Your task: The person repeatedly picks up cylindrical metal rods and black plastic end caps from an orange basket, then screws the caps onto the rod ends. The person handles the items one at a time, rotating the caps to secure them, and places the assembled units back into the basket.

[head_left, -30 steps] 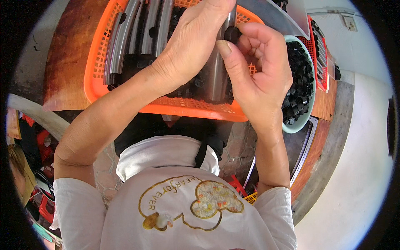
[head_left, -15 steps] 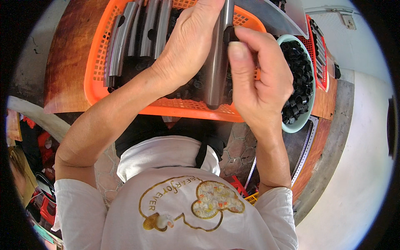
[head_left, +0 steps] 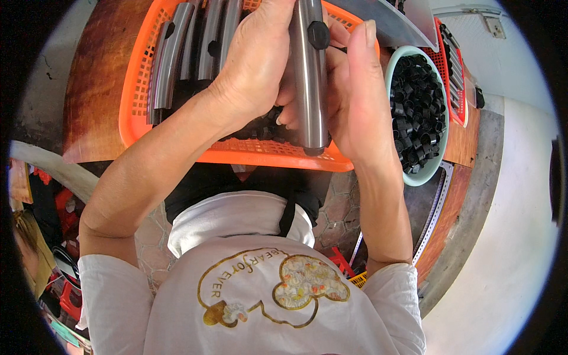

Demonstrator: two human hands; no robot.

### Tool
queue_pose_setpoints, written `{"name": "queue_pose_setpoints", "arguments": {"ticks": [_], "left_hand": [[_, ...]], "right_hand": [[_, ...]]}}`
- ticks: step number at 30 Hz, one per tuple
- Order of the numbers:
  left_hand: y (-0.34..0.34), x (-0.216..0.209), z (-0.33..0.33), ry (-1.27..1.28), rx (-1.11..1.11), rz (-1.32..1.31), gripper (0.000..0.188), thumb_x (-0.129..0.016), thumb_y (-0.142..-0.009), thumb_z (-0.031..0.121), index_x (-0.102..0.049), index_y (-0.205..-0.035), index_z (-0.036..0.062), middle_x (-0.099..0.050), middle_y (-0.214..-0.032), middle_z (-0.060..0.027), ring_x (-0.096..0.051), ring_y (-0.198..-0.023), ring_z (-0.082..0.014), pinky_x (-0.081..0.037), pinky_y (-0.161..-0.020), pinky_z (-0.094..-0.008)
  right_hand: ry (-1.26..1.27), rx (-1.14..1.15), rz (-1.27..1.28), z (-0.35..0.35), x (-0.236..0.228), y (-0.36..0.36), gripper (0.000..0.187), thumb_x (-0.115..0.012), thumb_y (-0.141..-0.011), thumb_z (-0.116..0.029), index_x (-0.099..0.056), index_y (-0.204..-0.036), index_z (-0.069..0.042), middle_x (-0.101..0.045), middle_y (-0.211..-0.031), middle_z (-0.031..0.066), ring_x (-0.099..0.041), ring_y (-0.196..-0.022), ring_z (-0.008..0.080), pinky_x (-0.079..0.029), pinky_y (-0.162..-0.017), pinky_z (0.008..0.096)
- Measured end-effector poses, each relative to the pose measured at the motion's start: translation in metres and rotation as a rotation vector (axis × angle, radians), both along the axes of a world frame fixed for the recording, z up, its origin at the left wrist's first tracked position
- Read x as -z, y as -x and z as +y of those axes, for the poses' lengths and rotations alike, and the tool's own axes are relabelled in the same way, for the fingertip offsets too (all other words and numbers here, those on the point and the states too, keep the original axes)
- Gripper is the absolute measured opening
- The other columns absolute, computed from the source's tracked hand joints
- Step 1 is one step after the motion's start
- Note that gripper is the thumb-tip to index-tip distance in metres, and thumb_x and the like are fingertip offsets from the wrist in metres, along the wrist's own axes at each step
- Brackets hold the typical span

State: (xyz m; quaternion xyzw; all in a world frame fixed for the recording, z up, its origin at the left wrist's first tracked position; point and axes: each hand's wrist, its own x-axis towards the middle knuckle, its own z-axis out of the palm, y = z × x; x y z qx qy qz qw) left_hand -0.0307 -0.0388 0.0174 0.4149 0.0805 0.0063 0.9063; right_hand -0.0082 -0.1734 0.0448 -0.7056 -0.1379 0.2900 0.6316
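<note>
1. A person in a white shirt (head_left: 189,331) works a grey tube (head_left: 309,100) above an orange basket (head_left: 260,158); the left hand (head_left: 254,65) grips the tube's upper part, whose top runs out of view.
2. The right hand (head_left: 368,94) is cupped and spread, its fingers passing behind the tube; its thumb, which was at the black knob (head_left: 318,35) half a second ago, now stands up and clear.
3. The knob, earlier on the tube's right edge at the thumb and forefinger, now faces the camera; the tube's black-tipped lower end (head_left: 313,151) overlaps the basket's near rim in view, lower than a second ago.
4. Similar tubes (head_left: 171,65) lie at the basket's left, as before; the basket rests on a wooden worktop (head_left: 94,83).
5. More of the pale green bowl (head_left: 419,179) now shows beside the right hand; it is filled with black rings (head_left: 417,112); a red basket (head_left: 436,54) with more tubes sits beyond.
</note>
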Motion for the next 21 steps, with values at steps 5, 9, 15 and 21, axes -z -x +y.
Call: {"name": "queue_pose_setpoints", "arguments": {"ticks": [5,9,15,21], "left_hand": [[-0.002,0.006,-0.006,-0.069,-0.023,0.058,0.081,-0.019,-0.106,0.069,-0.065,-0.094,0.0035,-0.056,-0.061,-0.0019,-0.044,-0.036,-0.0093,-0.033,-0.030,-0.0216],[0.000,0.005,-0.006,-0.082,0.009,0.070,0.084,-0.017,-0.106,0.070,-0.066,-0.092,0.0026,-0.056,-0.061,-0.0016,-0.047,-0.038,-0.0091,-0.037,-0.032,-0.0213],[0.003,-0.003,-0.008,-0.355,-0.043,0.073,0.086,-0.015,-0.105,0.071,-0.067,-0.088,0.0040,-0.054,-0.057,-0.0010,-0.048,-0.041,-0.0082,-0.037,-0.035,-0.0215],[0.007,-0.015,0.002,-0.166,0.084,0.152,0.086,-0.019,-0.104,0.073,-0.067,-0.084,0.0047,-0.053,-0.056,-0.0012,-0.046,-0.040,-0.0084,-0.037,-0.036,-0.0208]], "right_hand": [[-0.031,-0.048,0.068,-0.001,0.005,-0.007,0.052,-0.036,-0.108,-0.054,-0.055,-0.124,-0.008,-0.066,-0.074,0.0062,-0.059,-0.052,0.0126,-0.049,-0.047,0.0243],[-0.128,-0.058,0.194,-0.005,0.005,-0.010,0.042,-0.040,-0.109,-0.046,-0.058,-0.121,-0.010,-0.064,-0.072,0.0058,-0.057,-0.050,0.0120,-0.047,-0.046,0.0242],[-0.228,-0.106,0.245,-0.007,0.002,-0.008,0.043,-0.040,-0.108,-0.045,-0.059,-0.126,-0.010,-0.065,-0.074,0.0062,-0.059,-0.054,0.0136,-0.049,-0.047,0.0261],[-0.120,0.194,0.397,-0.001,0.005,-0.003,0.045,-0.042,-0.108,-0.045,-0.058,-0.132,-0.010,-0.066,-0.079,0.0066,-0.060,-0.058,0.0146,-0.050,-0.052,0.0261]]}}
